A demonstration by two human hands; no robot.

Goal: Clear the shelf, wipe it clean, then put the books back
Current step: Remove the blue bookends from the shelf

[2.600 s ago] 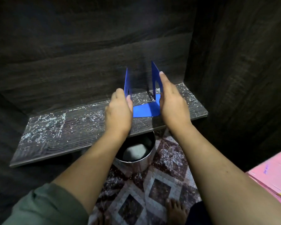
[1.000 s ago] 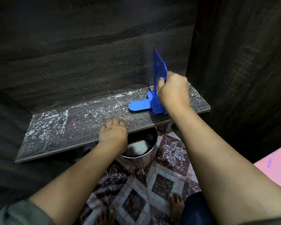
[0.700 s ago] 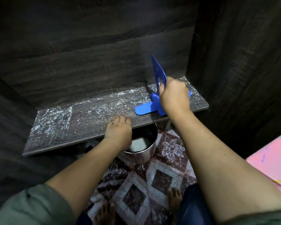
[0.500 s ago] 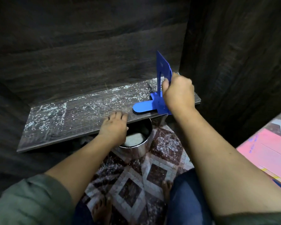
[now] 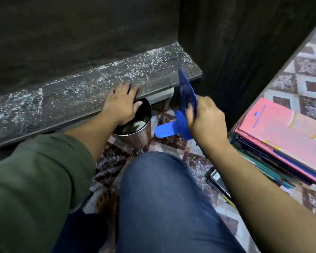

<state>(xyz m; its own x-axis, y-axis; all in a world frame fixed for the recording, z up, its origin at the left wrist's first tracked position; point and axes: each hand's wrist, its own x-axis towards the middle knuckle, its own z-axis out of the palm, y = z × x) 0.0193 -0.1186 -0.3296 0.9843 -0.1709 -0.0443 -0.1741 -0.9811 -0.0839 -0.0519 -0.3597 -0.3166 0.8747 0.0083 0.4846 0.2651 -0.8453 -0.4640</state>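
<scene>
Gripping blue bookends [image 5: 185,105], right hand [image 5: 206,123] curls tightly.

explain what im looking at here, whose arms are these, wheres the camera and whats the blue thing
No machine here: these are a person's two bare hands, filmed by one wide camera worn on their head, looking down. The left hand rests flat on the front edge of the dark shelf, which is speckled with white dust. The right hand grips a blue bookend, held clear of the shelf above the floor. A metal bin stands below the shelf; a stack of books lies to the right.
</scene>
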